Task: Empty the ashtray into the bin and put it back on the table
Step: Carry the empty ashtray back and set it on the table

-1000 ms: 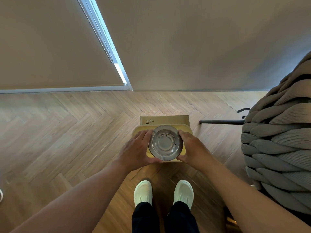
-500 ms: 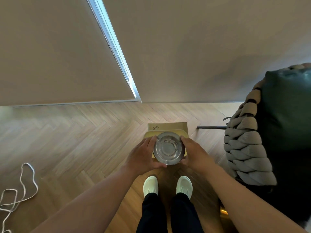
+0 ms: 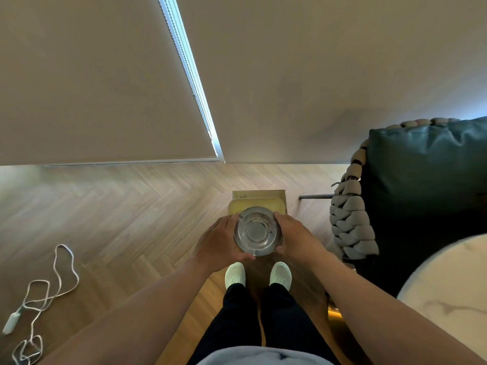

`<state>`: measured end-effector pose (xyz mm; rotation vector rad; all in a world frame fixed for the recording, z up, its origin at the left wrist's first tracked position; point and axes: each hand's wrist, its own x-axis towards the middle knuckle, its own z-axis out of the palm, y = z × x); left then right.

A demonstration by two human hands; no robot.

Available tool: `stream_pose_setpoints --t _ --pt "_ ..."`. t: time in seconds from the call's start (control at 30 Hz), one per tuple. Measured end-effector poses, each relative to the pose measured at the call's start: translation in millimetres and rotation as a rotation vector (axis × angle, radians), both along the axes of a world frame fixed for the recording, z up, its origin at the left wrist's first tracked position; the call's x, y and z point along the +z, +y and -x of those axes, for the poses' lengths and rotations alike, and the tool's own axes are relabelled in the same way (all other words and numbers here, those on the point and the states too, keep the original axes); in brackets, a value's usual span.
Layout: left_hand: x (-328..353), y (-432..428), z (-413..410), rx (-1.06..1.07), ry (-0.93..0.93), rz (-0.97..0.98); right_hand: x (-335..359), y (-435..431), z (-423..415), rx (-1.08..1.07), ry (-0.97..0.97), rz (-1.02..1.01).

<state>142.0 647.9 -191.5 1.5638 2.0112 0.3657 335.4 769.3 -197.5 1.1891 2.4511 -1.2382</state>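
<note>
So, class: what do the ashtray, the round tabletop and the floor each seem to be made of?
Ashtray: probably polished metal, since it is silvery and reflective with a bright rim.
Round tabletop: looks like marble or a marble-look surface, white with thin grey veins.
Floor: wood or wood-look planks, with visible grain, laid in a herringbone pattern.

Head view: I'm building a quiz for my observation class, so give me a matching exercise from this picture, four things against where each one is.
Things:
1. ashtray
2. white cord
3. marble table
4. bin

Places:
A. on the floor, far left
B. lower right corner
C. held between left hand and right hand
D. on the floor beyond the shoes, under the ashtray

Pairs: 1-C, 2-A, 3-B, 4-D
</note>
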Motion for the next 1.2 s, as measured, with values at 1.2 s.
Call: stream_pose_setpoints --t 1.2 --pt "37 6 -77 -0.449 -0.187 0.055 29 -106 -114 -0.467 -0.043 -0.110"
